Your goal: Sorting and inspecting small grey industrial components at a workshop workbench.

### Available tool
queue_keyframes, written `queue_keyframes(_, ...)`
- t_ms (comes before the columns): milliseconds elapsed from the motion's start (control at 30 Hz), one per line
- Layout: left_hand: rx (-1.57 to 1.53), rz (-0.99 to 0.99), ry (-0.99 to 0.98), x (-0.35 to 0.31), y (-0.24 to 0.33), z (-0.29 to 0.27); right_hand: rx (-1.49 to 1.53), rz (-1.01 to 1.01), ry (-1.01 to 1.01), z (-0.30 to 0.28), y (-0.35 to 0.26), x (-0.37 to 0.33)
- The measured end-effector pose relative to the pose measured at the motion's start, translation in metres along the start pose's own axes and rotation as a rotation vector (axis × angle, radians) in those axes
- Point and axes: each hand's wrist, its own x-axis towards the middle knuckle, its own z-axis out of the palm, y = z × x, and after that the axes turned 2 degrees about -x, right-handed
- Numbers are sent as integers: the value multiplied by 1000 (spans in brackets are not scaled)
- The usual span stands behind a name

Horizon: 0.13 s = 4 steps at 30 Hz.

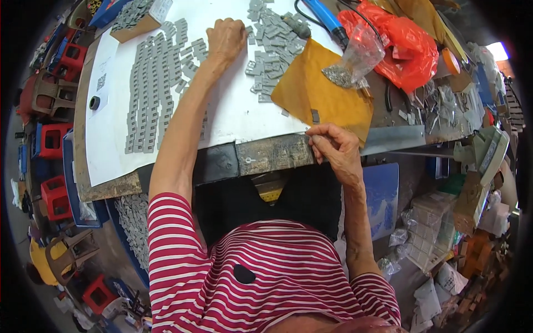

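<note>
My left hand (226, 40) reaches to the far part of the white sheet (225, 111), its fingers curled down; whatever they may hold is hidden. To its left lie small flat grey pieces (147, 100) laid side by side in several long rows. A loose heap of the same grey pieces (272, 50) spreads to its right. Over the table's front edge, my right hand (338, 150) is closed in a pinch, thumb against fingers; I cannot make out anything in it. Just beyond it, a single dark grey piece (315, 116) rests on a yellow-brown cloth (297, 83).
A clear bag of small metal parts (341, 75) lies on the cloth, near a red plastic bag (408, 50) and a blue corded tool (327, 19). A cardboard box of grey pieces (136, 28) stands far left. A black ring (95, 102) sits on the sheet.
</note>
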Motion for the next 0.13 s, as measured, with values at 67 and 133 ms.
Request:
queue_keyframes(67,84,60,62,-2,-4,4,-9,-3,-8,-1,-2,0)
queue_keyframes(133,79,90,53,-6,-7,7,-6,-5,5,-2,-4,-2)
